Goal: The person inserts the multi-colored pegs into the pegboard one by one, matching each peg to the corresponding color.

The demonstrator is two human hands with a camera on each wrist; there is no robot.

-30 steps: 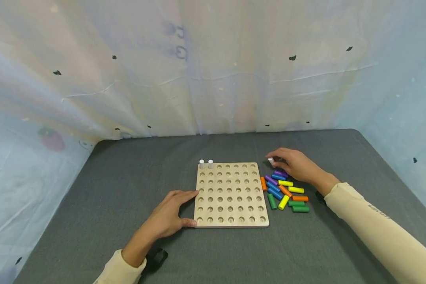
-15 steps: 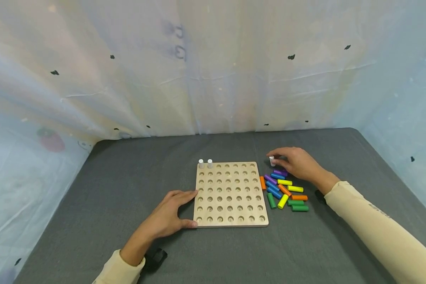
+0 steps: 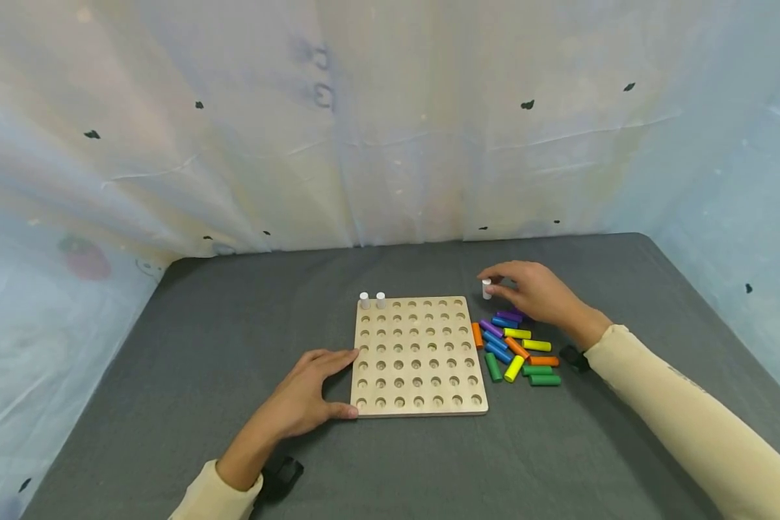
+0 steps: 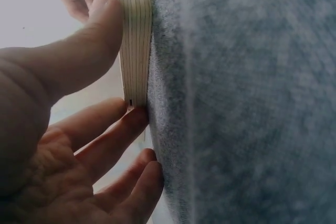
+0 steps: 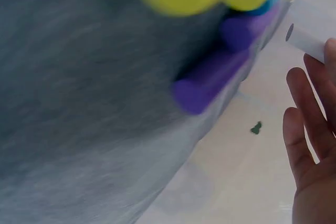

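A square wooden pegboard (image 3: pixel 406 355) with rows of round holes lies on the grey cloth. Two white pegs (image 3: pixel 380 301) stand upright in its far left corner holes. My left hand (image 3: pixel 307 396) rests at the board's left side, thumb near the front corner and index fingertip on the edge. In the left wrist view the thumb (image 4: pixel 97 35) lies along the layered edge. Beyond the board's far right corner, my right hand (image 3: pixel 534 292) pinches another white peg (image 3: pixel 486 290) between thumb and fingers. The right wrist view shows that peg (image 5: pixel 308 43) raised above the cloth.
Right of the board lies a loose cluster of coloured pegs, among them green (image 3: pixel 544 380), yellow (image 3: pixel 514 369), blue (image 3: pixel 497 352), orange (image 3: pixel 544 361) and purple (image 3: pixel 509 316). One orange peg (image 3: pixel 477 336) lies against the board's right edge. A pale curtain (image 3: pixel 396 144) hangs behind the table.
The white peg in my right hand has turned from tilted to nearly upright, and the hand has risen slightly and shifted left. My left hand stays at the board's edge.
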